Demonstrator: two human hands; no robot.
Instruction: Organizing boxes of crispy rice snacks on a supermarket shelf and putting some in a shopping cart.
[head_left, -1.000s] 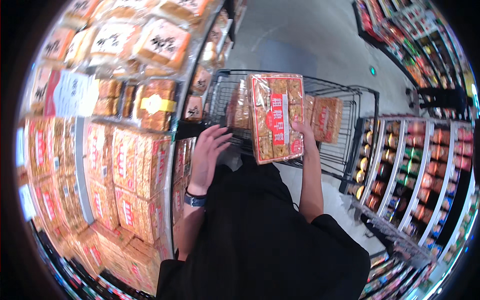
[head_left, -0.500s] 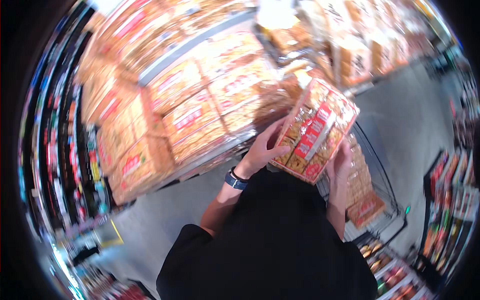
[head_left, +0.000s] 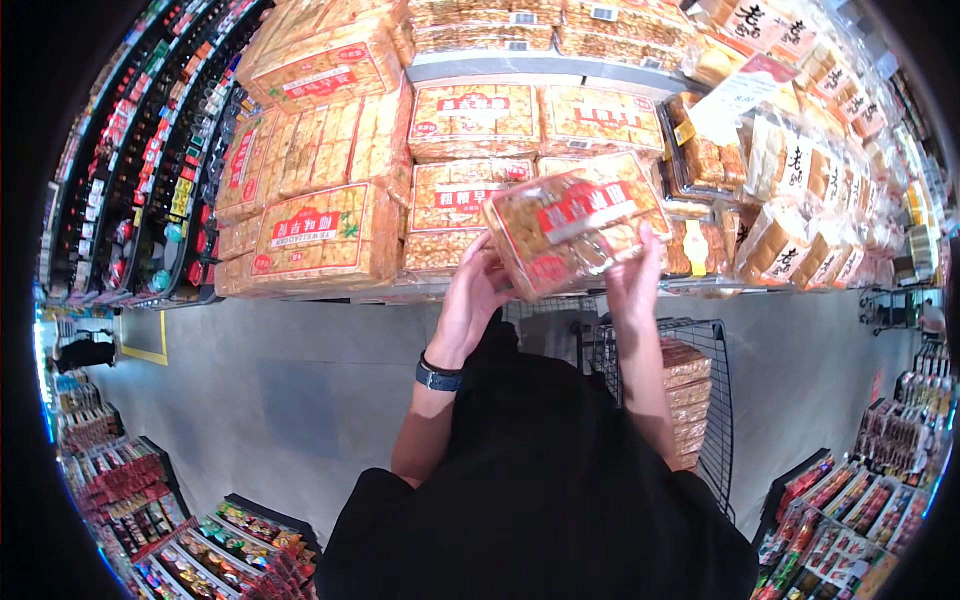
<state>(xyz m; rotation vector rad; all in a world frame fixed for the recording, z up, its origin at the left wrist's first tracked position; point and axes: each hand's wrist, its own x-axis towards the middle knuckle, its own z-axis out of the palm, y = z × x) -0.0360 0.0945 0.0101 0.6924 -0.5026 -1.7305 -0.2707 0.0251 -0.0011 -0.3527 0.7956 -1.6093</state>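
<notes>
A person in a black top (head_left: 560, 480) grips a clear-wrapped package of biscuit-like blocks (head_left: 570, 225) with both hands at the near edge of a stacked display. The package is tilted, its right end farther away than its left, and covers part of the stacked packages (head_left: 475, 115) beyond. The left hand (head_left: 478, 295) holds the left end, fingers bent up around its side and thumb near the close corner; a dark wristband (head_left: 440, 377) circles that wrist. The right hand (head_left: 634, 285) holds the near right corner, fingers parted, with one tip up along the right end; how far the other fingers reach underneath cannot be told. Both forearms extend forward from the sleeves, elbows bent and wrists apart. Beside the right forearm, a black wire cart (head_left: 722, 400) carries a pile of wrapped packages (head_left: 690, 405). Packaged bread loaves (head_left: 790, 165) fill the display's right side.
</notes>
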